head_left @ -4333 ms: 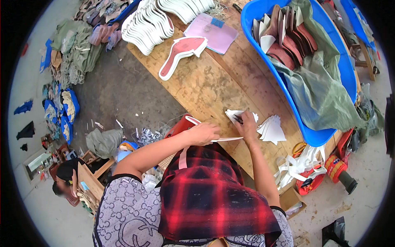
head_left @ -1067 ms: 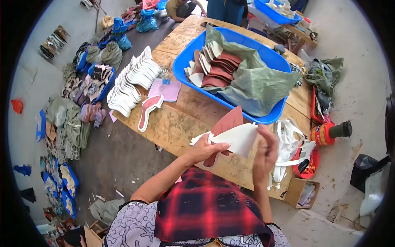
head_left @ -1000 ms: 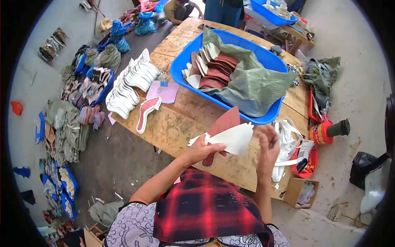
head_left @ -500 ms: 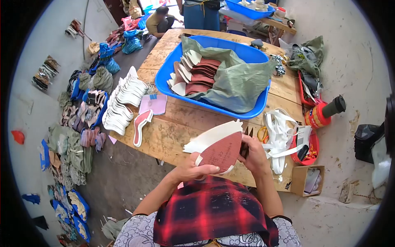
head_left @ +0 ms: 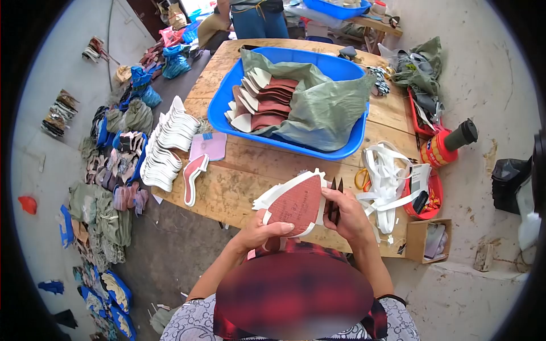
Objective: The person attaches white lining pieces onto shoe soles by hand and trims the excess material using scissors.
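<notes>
My left hand (head_left: 259,232) is closed on the near-left edge of a shoe insole (head_left: 297,202), its thumb lying on top. The insole has a reddish-brown board face with printed writing, and white lining with a notched edge shows around its rim. My right hand (head_left: 348,216) is closed around dark snips (head_left: 334,200), whose two pointed blades stick up apart. Its thumb reaches the insole's right side, where white lining lies on the board. Beyond the hands, a blue tub (head_left: 345,153) holds stacked brown-and-white insoles (head_left: 267,102) and a green plastic sheet (head_left: 324,108).
White insoles (head_left: 169,142) stand stacked at the table's left, beside one red-faced insole (head_left: 194,176) and a pink pad (head_left: 207,146). White straps (head_left: 387,182), yellow-handled scissors (head_left: 362,178), a red basket (head_left: 429,207) and a cardboard box (head_left: 418,241) are on the right. People are at the back.
The insole has been turned and tilted flatter between my hands. My right thumb has come onto its right edge, and the snips' blades show more plainly. The whole view has shifted slightly.
</notes>
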The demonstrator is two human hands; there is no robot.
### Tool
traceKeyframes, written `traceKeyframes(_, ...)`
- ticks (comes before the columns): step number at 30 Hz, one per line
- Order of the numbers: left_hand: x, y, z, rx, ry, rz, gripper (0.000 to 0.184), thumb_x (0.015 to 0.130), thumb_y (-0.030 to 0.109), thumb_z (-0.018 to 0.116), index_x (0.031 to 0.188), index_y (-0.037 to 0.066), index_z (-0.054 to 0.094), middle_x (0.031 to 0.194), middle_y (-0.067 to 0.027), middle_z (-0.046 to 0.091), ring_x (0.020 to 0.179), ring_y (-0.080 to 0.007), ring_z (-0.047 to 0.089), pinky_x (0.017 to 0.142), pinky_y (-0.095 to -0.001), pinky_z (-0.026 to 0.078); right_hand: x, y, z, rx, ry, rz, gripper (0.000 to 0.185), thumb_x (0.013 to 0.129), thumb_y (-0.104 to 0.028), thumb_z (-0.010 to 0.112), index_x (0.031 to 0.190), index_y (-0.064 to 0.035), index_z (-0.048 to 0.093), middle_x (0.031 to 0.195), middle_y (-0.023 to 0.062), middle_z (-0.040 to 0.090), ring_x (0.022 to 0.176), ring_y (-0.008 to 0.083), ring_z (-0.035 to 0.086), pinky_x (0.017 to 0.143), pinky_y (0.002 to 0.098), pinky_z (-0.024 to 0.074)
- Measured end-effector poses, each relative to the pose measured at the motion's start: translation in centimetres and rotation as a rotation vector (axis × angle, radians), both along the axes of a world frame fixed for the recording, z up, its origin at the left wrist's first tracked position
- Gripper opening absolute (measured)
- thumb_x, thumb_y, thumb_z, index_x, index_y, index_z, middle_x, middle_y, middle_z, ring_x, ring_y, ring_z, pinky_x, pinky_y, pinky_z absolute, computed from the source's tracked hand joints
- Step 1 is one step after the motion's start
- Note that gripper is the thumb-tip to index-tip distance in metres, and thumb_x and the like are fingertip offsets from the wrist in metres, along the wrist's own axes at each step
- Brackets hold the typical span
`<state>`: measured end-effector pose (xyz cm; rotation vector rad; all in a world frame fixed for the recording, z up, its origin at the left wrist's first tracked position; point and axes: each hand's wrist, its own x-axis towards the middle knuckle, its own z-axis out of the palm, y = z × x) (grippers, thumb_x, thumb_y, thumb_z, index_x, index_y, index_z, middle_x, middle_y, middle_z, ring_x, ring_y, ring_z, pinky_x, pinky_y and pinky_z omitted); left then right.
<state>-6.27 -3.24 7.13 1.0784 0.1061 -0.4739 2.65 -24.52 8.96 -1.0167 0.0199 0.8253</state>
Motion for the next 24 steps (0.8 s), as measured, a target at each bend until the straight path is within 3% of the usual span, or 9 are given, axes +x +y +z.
traceKeyframes(3,0.0,0.0,0.6,-0.017,-0.023,-0.003,0.048,0.085,0.01,0.064,0.127,-0.003,0.046,0.111,-0.012,0.061,0.097,-0.0198,0.063,0.078,-0.0371,0.057,-0.3,0.2,0.0,0.008,0.021,-0.018,0.021,0.092,-0.026,0.054,0.091,-0.0057,0.058,0.064,-0.0003,0.054,0.043,0.0078,0.044,0.036,0.0225,0.0331)
traceKeyframes(6,-0.2,-0.1,0.4,0.005,-0.007,0.005,0.057,0.08,0.012,0.065,0.129,-0.003,0.041,0.103,-0.0155,0.065,0.08,-0.0253,0.068,0.072,-0.0372,0.057,-0.6,0.4,-0.1,0.02,0.042,-0.031,0.022,0.092,-0.027,0.054,0.092,-0.0052,0.057,0.065,0.0007,0.055,0.043,0.0091,0.047,0.036,0.0235,0.0361)
traceKeyframes(9,-0.4,-0.1,0.6,0.015,0.004,0.033,0.057,0.08,0.013,0.065,0.129,-0.003,0.041,0.101,-0.0153,0.066,0.079,-0.0244,0.068,0.071,-0.0369,0.057,-0.9,0.5,0.2,0.009,0.017,-0.032,0.023,0.092,-0.027,0.054,0.093,-0.0046,0.057,0.066,0.0012,0.055,0.044,0.0098,0.047,0.036,0.0243,0.0374)
traceKeyframes(12,-0.5,0.3,0.5,-0.017,-0.024,-0.011,0.05,0.084,0.011,0.065,0.128,-0.001,0.045,0.111,-0.0119,0.061,0.095,-0.0195,0.063,0.074,-0.0338,0.057,-1.3,0.4,0.1,0.005,0.006,-0.044,0.024,0.092,-0.027,0.053,0.094,-0.0038,0.058,0.067,0.0015,0.055,0.045,0.0103,0.049,0.037,0.0246,0.0386)
traceKeyframes(15,-0.5,0.5,-0.5,0.147,-0.035,0.006,0.053,0.081,0.013,0.068,0.128,0.0,0.046,0.108,-0.01,0.062,0.092,-0.0168,0.062,0.069,-0.0273,0.054,-1.4,0.4,-0.3,-0.028,-0.031,-0.039,0.024,0.092,-0.027,0.053,0.094,-0.0036,0.059,0.069,0.002,0.056,0.045,0.0101,0.05,0.038,0.025,0.0401)
traceKeyframes(18,0.2,1.3,0.7,0.34,0.082,-0.163,0.058,0.077,0.014,0.073,0.127,0.0,0.047,0.106,-0.0082,0.062,0.089,-0.0151,0.061,0.07,-0.025,0.05,-1.3,0.9,-0.4,0.014,0.003,-0.076,0.025,0.093,-0.028,0.054,0.093,-0.0034,0.06,0.069,0.0011,0.056,0.044,0.0093,0.05,0.038,0.0242,0.0408)
traceKeyframes(21,0.0,0.0,-0.4,0.208,-0.075,0.122,0.057,0.075,0.013,0.075,0.124,-0.002,0.049,0.103,-0.0071,0.063,0.088,-0.0146,0.062,0.075,-0.0266,0.05,-1.3,1.0,-1.3,-0.097,-0.109,-0.035,0.027,0.093,-0.03,0.055,0.092,-0.0041,0.061,0.068,-0.0003,0.056,0.043,0.0074,0.049,0.038,0.0228,0.0392)
traceKeyframes(24,-0.7,-0.1,-2.0,0.221,-0.014,0.204,0.053,0.073,0.01,0.077,0.118,-0.004,0.054,0.105,-0.0079,0.063,0.091,-0.0144,0.061,0.08,-0.0287,0.051,-1.0,0.8,-2.3,-0.344,-0.302,0.047,0.027,0.093,-0.032,0.058,0.085,-0.0058,0.06,0.063,-0.0025,0.053,0.043,0.005,0.046,0.038,0.0213,0.0346)
